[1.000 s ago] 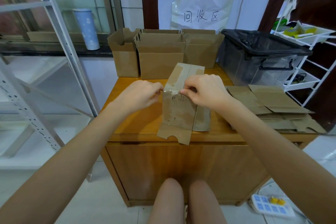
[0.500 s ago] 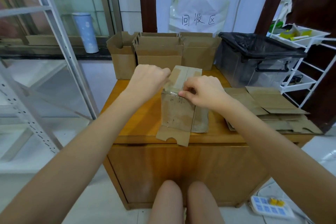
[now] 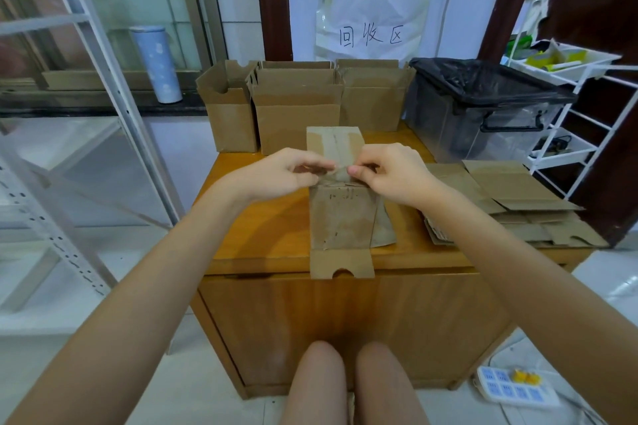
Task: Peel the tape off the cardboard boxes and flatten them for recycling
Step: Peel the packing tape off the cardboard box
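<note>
The small brown corrugated cardboard box (image 3: 340,214) stands on the orange-brown wooden worktop (image 3: 272,235), its lower flap hanging over the near edge. Both hands meet at its top edge. The left hand (image 3: 286,172) and right hand (image 3: 386,172) each have fingers curled in a pinching grip around a thin clear strip of tape (image 3: 340,173); how firmly each pinch holds is hard to tell.

The box looks light, matte and stiff along its creases, yet easily dented. The tape is likely glossy, thin and prone to tearing, so it is best taken at a lifted end and pulled low along the seam.

Behind the box stand 3 open brown cartons (image 3: 297,107); to its right lies a stack of flattened cardboard (image 3: 518,203).
</note>
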Motion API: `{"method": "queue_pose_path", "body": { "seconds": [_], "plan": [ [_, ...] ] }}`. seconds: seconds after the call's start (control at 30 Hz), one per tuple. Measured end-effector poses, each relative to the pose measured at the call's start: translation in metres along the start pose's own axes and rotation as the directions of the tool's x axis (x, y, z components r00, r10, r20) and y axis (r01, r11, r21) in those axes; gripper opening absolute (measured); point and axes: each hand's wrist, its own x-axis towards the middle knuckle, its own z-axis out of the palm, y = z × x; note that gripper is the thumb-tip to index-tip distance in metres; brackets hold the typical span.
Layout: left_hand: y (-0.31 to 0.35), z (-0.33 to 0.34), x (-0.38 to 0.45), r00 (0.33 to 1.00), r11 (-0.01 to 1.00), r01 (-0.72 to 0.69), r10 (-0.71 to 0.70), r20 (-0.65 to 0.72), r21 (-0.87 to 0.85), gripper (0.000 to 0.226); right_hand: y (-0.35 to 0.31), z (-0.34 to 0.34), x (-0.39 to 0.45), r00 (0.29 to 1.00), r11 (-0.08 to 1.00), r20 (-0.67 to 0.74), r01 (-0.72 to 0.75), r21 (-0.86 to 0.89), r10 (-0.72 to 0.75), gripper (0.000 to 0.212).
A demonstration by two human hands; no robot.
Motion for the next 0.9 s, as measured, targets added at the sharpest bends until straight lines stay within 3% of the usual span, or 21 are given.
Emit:
{"method": "queue_pose_path", "body": {
  "seconds": [0.17,0.3,0.4,0.5,0.67,0.9],
  "plan": [
    [0.006,0.005,0.007,0.997,0.994,-0.06,0.064,-0.042,0.093,0.035,0.0,0.002,0.0,1.0,0.999,-0.006,0.0,0.053,0.0,0.02],
    [0.014,0.022,0.019,0.959,0.982,0.017,0.037,-0.28,0.188,0.024,0.013,0.001,-0.009,1.0,0.929,-0.009,-0.018,0.37,0.023,0.019],
    [0.021,0.032,0.024,0.928,0.976,0.05,0.032,-0.37,0.211,0.024,0.019,0.01,-0.029,0.992,0.856,-0.014,-0.098,0.507,0.122,0.056],
    [0.024,0.038,0.027,0.915,0.963,0.074,0.038,-0.401,0.259,0.023,0.021,0.027,-0.044,0.962,0.863,-0.066,-0.207,0.46,0.266,0.083],
    [0.024,0.041,0.029,0.906,0.952,0.121,0.009,-0.422,0.28,0.021,0.024,0.036,-0.046,0.93,0.817,-0.091,-0.263,0.513,0.356,0.061],
    [0.022,0.051,0.029,0.868,0.928,0.172,0.016,-0.496,0.332,0.022,0.02,0.032,-0.051,0.952,0.839,-0.05,-0.242,0.488,0.303,0.051]
  ]
}}
